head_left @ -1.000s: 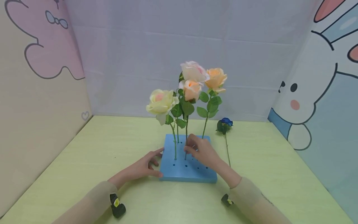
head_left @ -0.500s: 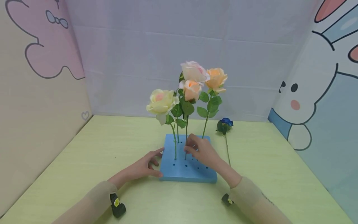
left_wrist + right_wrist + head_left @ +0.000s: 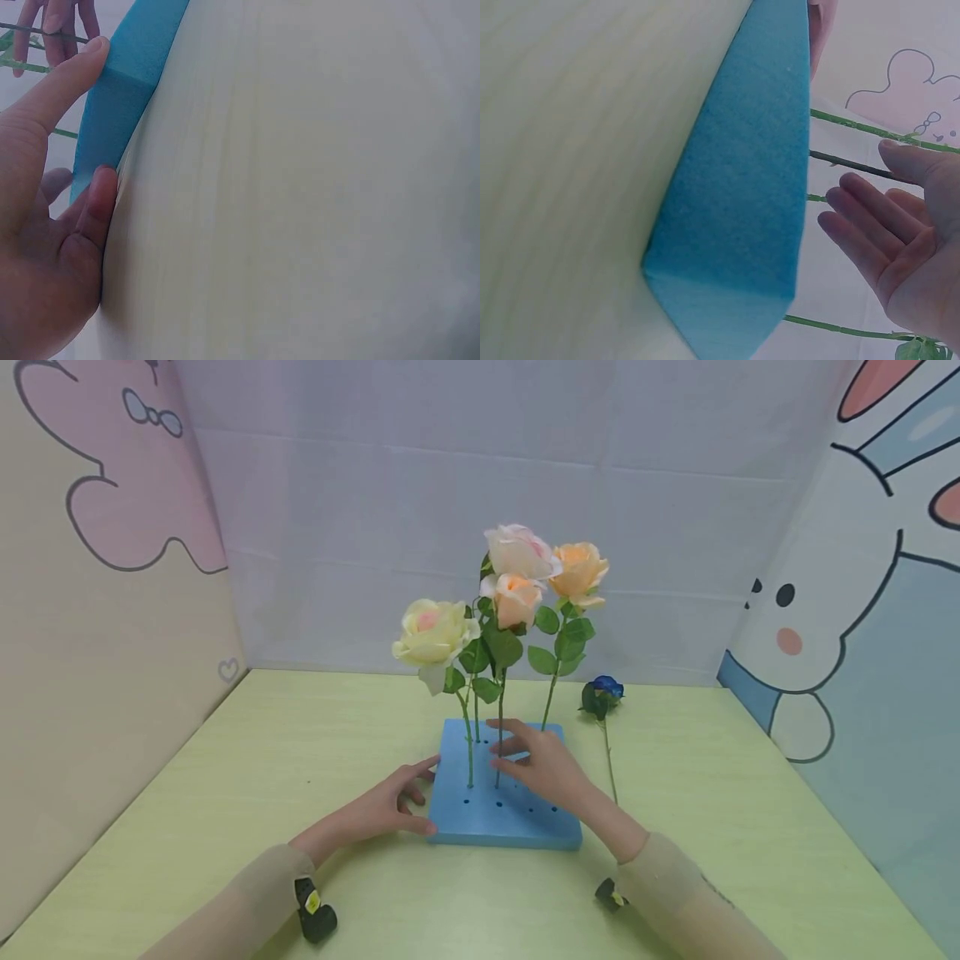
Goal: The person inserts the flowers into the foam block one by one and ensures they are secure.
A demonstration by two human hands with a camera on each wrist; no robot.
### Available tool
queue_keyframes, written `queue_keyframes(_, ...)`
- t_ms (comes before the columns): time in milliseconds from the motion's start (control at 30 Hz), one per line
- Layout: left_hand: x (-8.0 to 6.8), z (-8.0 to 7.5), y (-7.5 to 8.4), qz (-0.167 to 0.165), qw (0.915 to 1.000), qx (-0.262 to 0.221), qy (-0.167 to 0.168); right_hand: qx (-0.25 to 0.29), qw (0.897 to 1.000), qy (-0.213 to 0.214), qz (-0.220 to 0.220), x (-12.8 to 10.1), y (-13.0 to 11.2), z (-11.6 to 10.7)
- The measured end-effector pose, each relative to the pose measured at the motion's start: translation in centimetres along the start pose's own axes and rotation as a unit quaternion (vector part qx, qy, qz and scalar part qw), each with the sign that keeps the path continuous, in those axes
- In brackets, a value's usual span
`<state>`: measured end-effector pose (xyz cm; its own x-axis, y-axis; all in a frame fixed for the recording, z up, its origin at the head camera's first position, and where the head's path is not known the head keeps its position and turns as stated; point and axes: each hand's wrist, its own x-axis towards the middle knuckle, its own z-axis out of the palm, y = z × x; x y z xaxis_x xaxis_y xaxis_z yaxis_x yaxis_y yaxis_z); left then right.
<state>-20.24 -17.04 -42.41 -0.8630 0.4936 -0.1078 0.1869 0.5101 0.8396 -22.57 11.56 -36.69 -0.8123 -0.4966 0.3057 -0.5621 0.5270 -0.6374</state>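
Here, at the centre of the head view, a blue foam block (image 3: 501, 810) dotted with holes lies flat on the pale green table (image 3: 225, 793), and four artificial roses stand upright in it. The cream rose (image 3: 433, 632) leans out to the left of the bunch, the pink-white rose (image 3: 520, 550) sits highest, the small peach rose (image 3: 515, 600) is just below it, and the orange rose (image 3: 578, 570) is to the right.

The left hand (image 3: 384, 806) rests on the table against the block's left side. Its fingers are straight, with the thumb along the near corner and the fingertips at the left edge. In the left wrist view the thumb (image 3: 96, 206) presses the block's side wall where it meets the table, and a fingertip lies on the upper edge.

The right hand (image 3: 542, 764) is over the middle of the block with its fingers spread apart and holding nothing. It is just to the right of the peach rose's dark stem (image 3: 499, 727), which stands in a hole beside the fingertips. The right wrist view shows the open palm with fingers (image 3: 870, 206) extended, and the stems running past them without being pinched.

A blue rose (image 3: 604, 690) lies flat on the table right of the block, its stem pointing toward the lower part of the frame, near the right forearm. Both forearms wear beige sleeves (image 3: 660, 881). Cartoon-printed panels stand at the frame's left and right edges, and a plain pale backdrop (image 3: 480, 485) fills the top.
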Motion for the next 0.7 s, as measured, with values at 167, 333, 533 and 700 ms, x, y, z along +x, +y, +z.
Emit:
queue_keyframes(167,0.1,0.0,0.0,0.000,1.0000,0.006,0.001,0.009,1.000,-0.004,0.001,-0.1,0.1,0.0)
queue_keyframes(333,0.1,0.0,-0.1,0.000,1.0000,0.008,0.001,0.015,1.000,-0.005,-0.001,-0.2,0.1,-0.4)
queue_keyframes(533,0.1,0.0,0.0,0.003,1.0000,0.007,0.000,0.008,1.000,0.013,-0.012,-0.4,-0.1,-1.1)
queue_keyframes(700,0.0,0.0,0.0,0.003,1.0000,0.005,-0.002,0.008,0.999,0.034,-0.024,-0.5,-0.5,-2.0)
